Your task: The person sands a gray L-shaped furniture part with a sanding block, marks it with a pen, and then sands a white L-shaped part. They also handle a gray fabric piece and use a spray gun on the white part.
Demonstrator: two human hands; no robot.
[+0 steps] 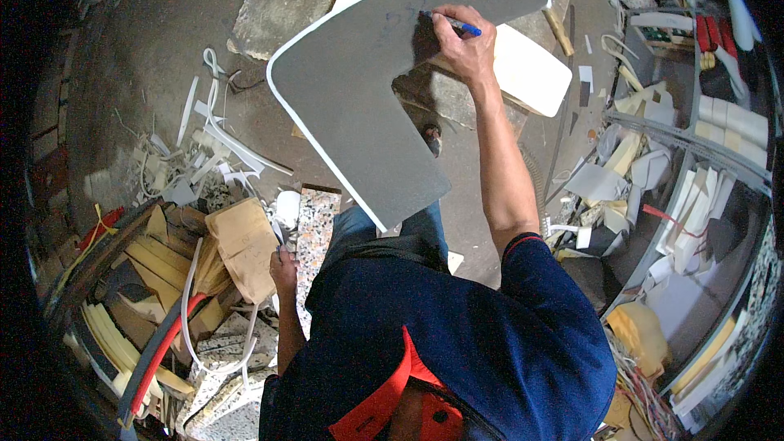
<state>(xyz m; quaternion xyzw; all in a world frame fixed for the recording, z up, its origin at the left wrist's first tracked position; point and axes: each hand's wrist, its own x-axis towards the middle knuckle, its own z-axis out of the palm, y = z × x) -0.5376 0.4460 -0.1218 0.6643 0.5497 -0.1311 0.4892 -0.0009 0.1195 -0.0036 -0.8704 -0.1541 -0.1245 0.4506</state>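
Observation:
A large grey L-shaped foam panel (343, 92) with a white edge lies in front of me, one end near my thighs. My right hand (467, 40) holds a blue pen (465, 27) with its tip at the grey face, beside faint blue handwritten marks (398, 15). Low on the left, my left hand (285, 266) is closed around a small, slim object with a bluish part; I cannot tell what it is. It is beside a speckled foam strip (318, 214) and a brown cardboard piece (242, 251) that bears writing.
Under the panel are a white padded piece (530, 70) and a rough slab (269, 18). White trimmings (177, 162) litter the floor at left. Foam offcuts (153, 257) are heaped at lower left. A metal rack (686, 141) holding foam pieces stands at right.

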